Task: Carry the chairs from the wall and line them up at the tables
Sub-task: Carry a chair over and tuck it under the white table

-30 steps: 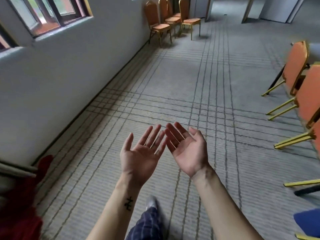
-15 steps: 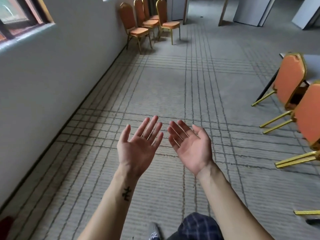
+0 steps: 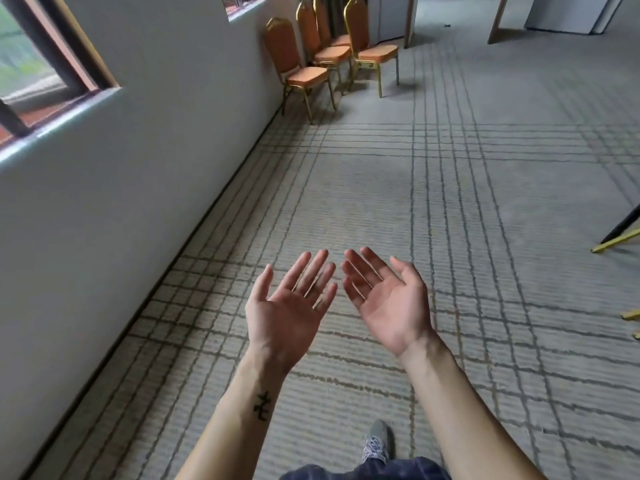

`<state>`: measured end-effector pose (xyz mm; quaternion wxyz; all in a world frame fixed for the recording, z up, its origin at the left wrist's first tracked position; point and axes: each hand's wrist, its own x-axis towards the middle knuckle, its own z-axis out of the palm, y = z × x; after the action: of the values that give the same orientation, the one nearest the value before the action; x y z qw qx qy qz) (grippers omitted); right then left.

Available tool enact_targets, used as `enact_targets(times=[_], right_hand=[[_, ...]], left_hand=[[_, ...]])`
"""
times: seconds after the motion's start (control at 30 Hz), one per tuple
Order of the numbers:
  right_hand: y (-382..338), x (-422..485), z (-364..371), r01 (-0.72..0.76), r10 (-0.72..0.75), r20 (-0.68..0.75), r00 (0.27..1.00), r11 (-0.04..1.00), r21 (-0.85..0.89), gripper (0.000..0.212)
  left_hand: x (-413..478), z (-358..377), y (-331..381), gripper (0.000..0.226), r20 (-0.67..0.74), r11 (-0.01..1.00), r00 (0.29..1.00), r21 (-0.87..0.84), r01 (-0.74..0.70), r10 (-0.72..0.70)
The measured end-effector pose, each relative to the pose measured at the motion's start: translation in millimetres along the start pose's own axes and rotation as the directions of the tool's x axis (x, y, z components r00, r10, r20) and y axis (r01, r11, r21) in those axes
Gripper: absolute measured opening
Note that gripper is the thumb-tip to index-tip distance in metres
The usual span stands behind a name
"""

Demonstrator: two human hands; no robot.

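Down the strip of floor beside the wall (image 3: 138, 174), a person holds both forearms out in front; left hand (image 3: 291, 306) and right hand (image 3: 388, 303) are turned palm-up, fingers straight and a little spread, nothing held in either; fingertips of the 2 hands come close but stay apart. Small dark tattoo (image 3: 261, 405) sits on the inside of the left forearm, just below the wrist.

Task's chairs (image 3: 308, 76) are well ahead, at the far end against the wall: 4 of them, orange seats and backs on gold frames, packed close together; nearest 1 has its back to the wall, the other 3 crowd behind it and to its right; both hands are well apart from them.

Underfoot is grey carpet (image 3: 450, 202) w/ a grid of darker lines; 1 grey shoe (image 3: 375, 441) shows at the bottom, btwn the forearms, just above a bit of dark checked trouser leg (image 3: 363, 471). Window (image 3: 34, 64) w/ a dark frame is set in the wall, upper left. At the right edge a gold leg (image 3: 616, 239) and a black 1 poke into view; pale panels (image 3: 571, 12) stand at the far end.
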<state>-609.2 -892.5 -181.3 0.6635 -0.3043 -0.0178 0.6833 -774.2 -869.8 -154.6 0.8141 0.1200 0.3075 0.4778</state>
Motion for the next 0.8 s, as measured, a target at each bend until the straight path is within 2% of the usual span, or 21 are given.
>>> enact_targets(times=[0.13, 0.27, 0.47, 0.57, 0.8], right_hand=[[-54, 78, 36, -0.016, 0.018, 0.033, 0.999, 0.998, -0.059, 0.043], [-98, 151, 47, -0.009, 0.011, 0.03, 1.0, 0.997, -0.071, 0.044], [-159, 305, 50, 0.035, -0.039, -0.059, 0.998, 0.997, -0.071, 0.046], [-194, 374, 66, 0.06, -0.065, -0.082, 0.995, 0.996, -0.061, 0.044], [-297, 509, 114, 0.202, -0.206, -0.135, 0.969, 0.978, -0.045, 0.045]], left_hand=[[85, 46, 25, 0.062, 0.002, 0.997, 0.999, -0.065, -0.035, 0.035], [169, 79, 32, 0.062, -0.003, 0.998, 1.0, -0.059, -0.007, 0.007], [338, 111, 56, 0.062, -0.023, 0.998, 0.998, -0.042, 0.05, -0.051], [421, 133, 73, 0.062, 0.017, 0.992, 0.994, -0.061, 0.107, -0.106], [597, 222, 116, 0.062, 0.117, 0.977, 0.97, 0.024, 0.212, -0.213]])
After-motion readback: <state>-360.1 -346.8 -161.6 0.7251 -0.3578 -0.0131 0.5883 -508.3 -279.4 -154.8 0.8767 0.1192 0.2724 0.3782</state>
